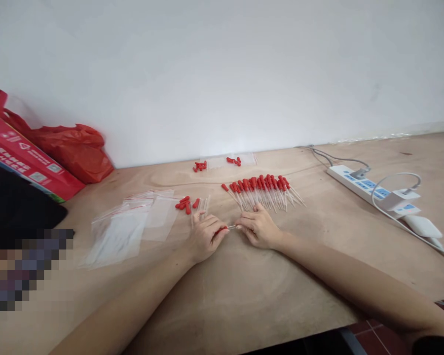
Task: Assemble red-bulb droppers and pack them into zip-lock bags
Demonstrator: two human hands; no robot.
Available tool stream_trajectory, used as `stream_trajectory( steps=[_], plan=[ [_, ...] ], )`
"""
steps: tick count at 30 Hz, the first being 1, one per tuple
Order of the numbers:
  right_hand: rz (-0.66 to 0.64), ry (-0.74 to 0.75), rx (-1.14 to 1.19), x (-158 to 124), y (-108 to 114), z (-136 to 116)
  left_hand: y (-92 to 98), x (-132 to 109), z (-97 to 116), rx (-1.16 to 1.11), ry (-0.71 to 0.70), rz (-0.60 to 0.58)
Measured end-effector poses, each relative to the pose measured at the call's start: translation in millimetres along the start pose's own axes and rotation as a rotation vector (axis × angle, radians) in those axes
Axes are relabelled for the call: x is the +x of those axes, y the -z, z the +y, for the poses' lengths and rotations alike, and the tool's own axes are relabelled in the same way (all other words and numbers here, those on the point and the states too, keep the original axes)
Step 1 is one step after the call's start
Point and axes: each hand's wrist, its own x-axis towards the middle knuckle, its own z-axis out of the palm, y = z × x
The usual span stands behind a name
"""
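Observation:
My left hand pinches a red rubber bulb, mostly covered by the fingers. A thin clear glass tube runs from the bulb to my right hand, whose fingertips are closed on it. Whether the tube sits inside the bulb I cannot tell. Just beyond my left hand lie several loose red bulbs and several bare glass tubes. Behind my right hand is a row of droppers, red bulbs on clear tubes, lying side by side with bulbs toward the wall.
Clear zip bags lie at the left. Near the wall are more red bulbs and a clear bag. A white power strip with cables and a white charger is on the right. Red bags stand at the far left.

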Motion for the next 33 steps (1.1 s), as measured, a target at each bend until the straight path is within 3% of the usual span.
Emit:
stream_trajectory(
  steps=[9,14,17,21,25,33],
  plan=[
    [-0.2,-0.133,0.249,9,4,-7,0.8,0,-1,-0.006,-0.073,-0.001],
    [-0.228,-0.151,0.194,14,12,-9,5.0,4,-6,0.051,-0.056,0.006],
    [-0.201,-0.203,0.204,18,15,-2,6.6,4,-15,0.114,0.044,0.112],
    [-0.087,-0.479,0.294,35,9,12,8.7,1,-35,0.229,0.277,0.33],
    [0.019,-0.663,0.144,62,-8,18,13.2,0,-56,0.253,0.487,0.432],
    [-0.074,-0.685,-0.183,88,-35,15,20.2,-3,-72,0.252,0.665,0.498]
  ],
)
